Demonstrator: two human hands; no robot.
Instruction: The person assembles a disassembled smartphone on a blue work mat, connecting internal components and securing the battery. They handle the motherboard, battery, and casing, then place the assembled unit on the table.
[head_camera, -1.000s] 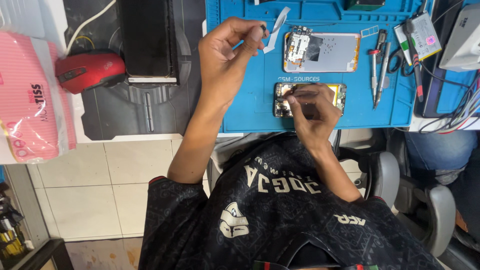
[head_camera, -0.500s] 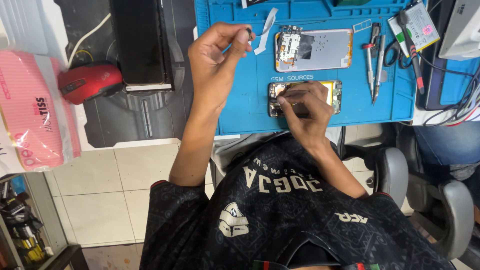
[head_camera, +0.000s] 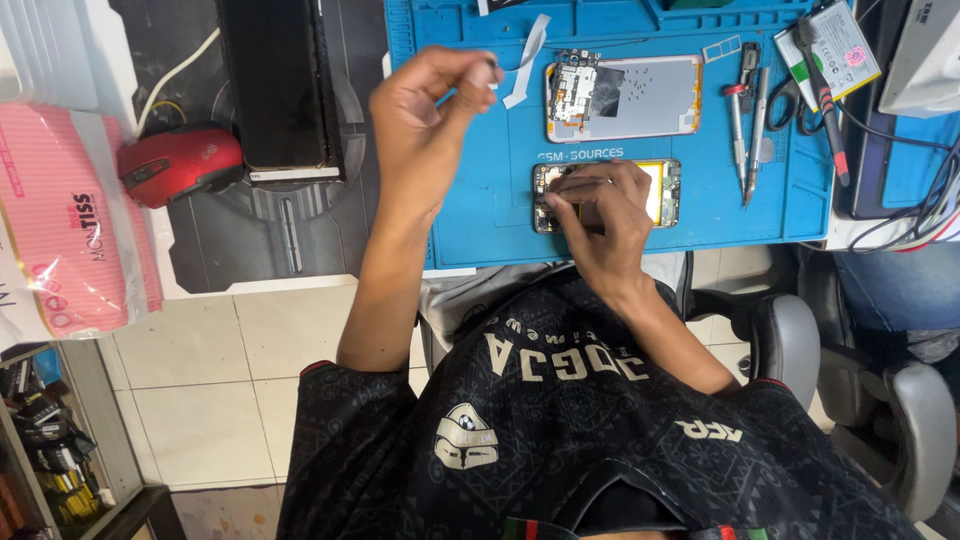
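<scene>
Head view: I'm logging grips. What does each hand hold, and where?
The left hand pinches a tiny dark part between thumb and forefinger. The right hand presses on the opened phone, covering its left end.

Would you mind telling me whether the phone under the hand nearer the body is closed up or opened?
Opened: the phone lies on the blue mat with inner parts exposed, under the right hand.
</scene>
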